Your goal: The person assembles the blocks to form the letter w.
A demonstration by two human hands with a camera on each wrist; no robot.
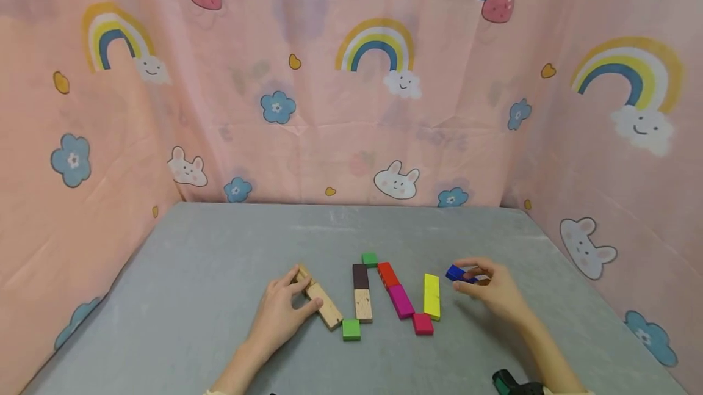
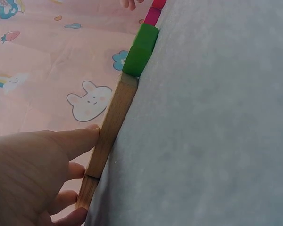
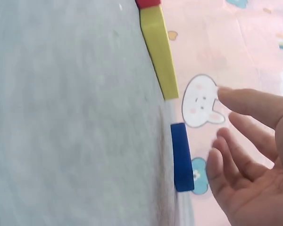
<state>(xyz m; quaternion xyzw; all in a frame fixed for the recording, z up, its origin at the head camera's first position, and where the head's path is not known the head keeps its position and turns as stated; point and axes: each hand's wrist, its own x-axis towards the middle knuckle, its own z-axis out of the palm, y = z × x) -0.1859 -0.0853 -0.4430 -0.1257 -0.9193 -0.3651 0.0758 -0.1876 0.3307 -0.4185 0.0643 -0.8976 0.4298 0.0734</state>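
Nearest the head camera, a dark green-and-black object (image 1: 513, 383) pokes in at the bottom edge beside the right forearm; it is cut off and I cannot tell what it is.

On the grey bench (image 1: 219, 260) a zigzag row of flat coloured blocks runs left to right. The left hand (image 1: 282, 312) rests on the natural wood block (image 1: 324, 304) at the left end, thumb laid along its edge and fingers loosely curled over its far part. The right hand (image 1: 491, 291) is at the right end by the blue block (image 1: 456, 273), which sits just right of the yellow block (image 1: 431, 296). In the right wrist view the fingers (image 3: 254, 155) are spread and clear of the blue block (image 3: 181, 157), which lies on the bench; the head view is too small to confirm contact.

These blocks look like painted wood: light, stiff, smooth-faced, unlikely to break, but easy to nudge out of line. A pinch across the short sides would probably hold the blue one best.

Both wrist views show only block edges, and the left palm hides the wood block's far end.
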